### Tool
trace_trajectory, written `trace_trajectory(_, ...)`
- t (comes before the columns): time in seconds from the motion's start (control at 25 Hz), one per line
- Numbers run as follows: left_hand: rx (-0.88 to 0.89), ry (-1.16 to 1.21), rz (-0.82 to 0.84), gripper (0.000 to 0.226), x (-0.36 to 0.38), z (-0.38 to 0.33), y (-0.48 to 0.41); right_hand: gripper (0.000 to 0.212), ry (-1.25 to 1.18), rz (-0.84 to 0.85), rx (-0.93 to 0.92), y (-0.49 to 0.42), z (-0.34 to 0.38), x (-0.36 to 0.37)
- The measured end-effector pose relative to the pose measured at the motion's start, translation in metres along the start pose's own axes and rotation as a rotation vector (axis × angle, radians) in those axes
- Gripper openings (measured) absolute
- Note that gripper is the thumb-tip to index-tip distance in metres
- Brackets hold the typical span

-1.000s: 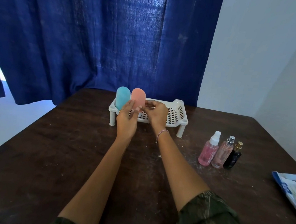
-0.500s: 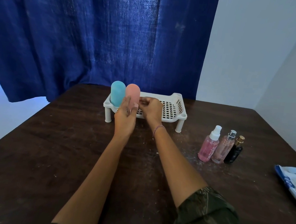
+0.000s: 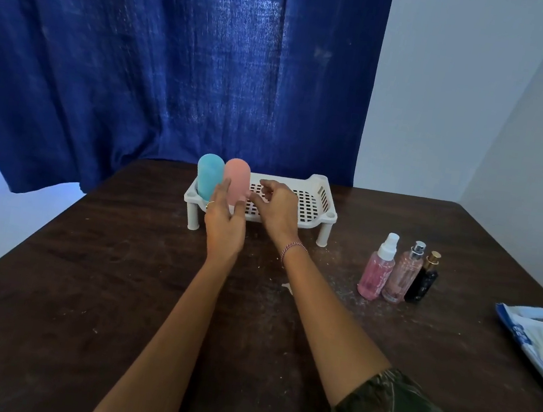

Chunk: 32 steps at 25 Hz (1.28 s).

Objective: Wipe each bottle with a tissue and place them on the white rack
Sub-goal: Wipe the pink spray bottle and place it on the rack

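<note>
A white slotted rack stands on the dark wooden table. At its left end a blue bottle and a pink bottle stand upright side by side. My left hand hovers just in front of the pink bottle with straight fingers, holding nothing. My right hand floats over the rack's middle, fingers loosely bent and empty. To the right on the table stand a pink spray bottle, a clear pink perfume bottle and a small black bottle.
A white and blue tissue pack lies at the table's right edge. A blue curtain hangs behind the table, with a white wall to the right. Small white crumbs dot the tabletop near the rack.
Both hands have drawn back from the pink bottle, which now stands alone on the rack. The right hand has lifted slightly to the right.
</note>
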<state>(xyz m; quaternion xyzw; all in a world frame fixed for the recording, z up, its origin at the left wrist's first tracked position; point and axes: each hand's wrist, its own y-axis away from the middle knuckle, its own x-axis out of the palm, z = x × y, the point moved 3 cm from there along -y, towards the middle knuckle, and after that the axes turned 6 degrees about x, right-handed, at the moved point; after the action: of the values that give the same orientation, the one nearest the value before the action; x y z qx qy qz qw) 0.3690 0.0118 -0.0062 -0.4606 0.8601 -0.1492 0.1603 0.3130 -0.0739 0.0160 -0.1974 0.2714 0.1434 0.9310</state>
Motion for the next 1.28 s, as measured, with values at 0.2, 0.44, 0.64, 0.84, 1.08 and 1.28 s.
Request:
trace_trajectory(0.2,0.110,-0.068,-0.028,0.050,-0.001,-0.005,0.002,0.043,0.059,-0.066,-0.095,0.022,0.006,-0.019)
trace_trajectory(0.44,0.223,-0.113,0.054,0.047,0.005,-0.022,0.027,0.037,0.115,-0.120,-0.213,0.052,0.010,-0.063)
trace_trajectory(0.64,0.246,-0.065,0.117,0.046,0.016,-0.042,0.049,0.026,0.131,-0.173,-0.239,0.065,0.009,-0.104)
trace_trajectory(0.84,0.266,-0.013,0.225,0.045,0.042,-0.066,0.074,0.018,0.187,-0.232,-0.234,0.070,0.006,-0.163)
trace_trajectory(1.08,0.262,0.008,0.354,0.040,0.076,-0.097,0.095,0.025,0.514,-0.256,-0.190,0.077,-0.019,-0.212)
trace_trajectory(1.28,0.244,-0.102,0.521,0.033,0.104,-0.109,0.103,0.020,0.639,-0.139,-0.153,0.079,-0.036,-0.205)
